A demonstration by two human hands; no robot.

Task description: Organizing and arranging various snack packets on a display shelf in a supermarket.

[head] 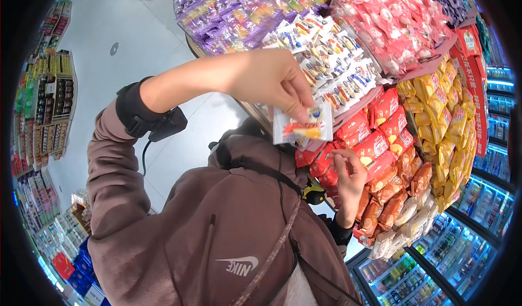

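Observation:
My left hand [281, 82], coming in from the left, pinches the top edge of a small white-and-clear sweet wrapper [302, 130] between thumb and fingers. The wrapper bears red, yellow and blue print. Just behind it lies a pile of similar white wrapped sweets [346, 84]. My right hand [351, 169] is lower and to the right, palm up with its fingers half bent and no item visible in it. It is in front of the red snack packets [373, 145], close to the orange packets [381, 212]; whether it touches them is unclear.
Purple jelly packets [240, 14], pink wrapped sweets [395, 24] and yellow packets [444, 102] fill neighbouring sections of the display. White packets [393, 243] sit at its near right edge. Stocked shelves [53, 98] stand at far left, lit glass-door coolers [452, 240] at right.

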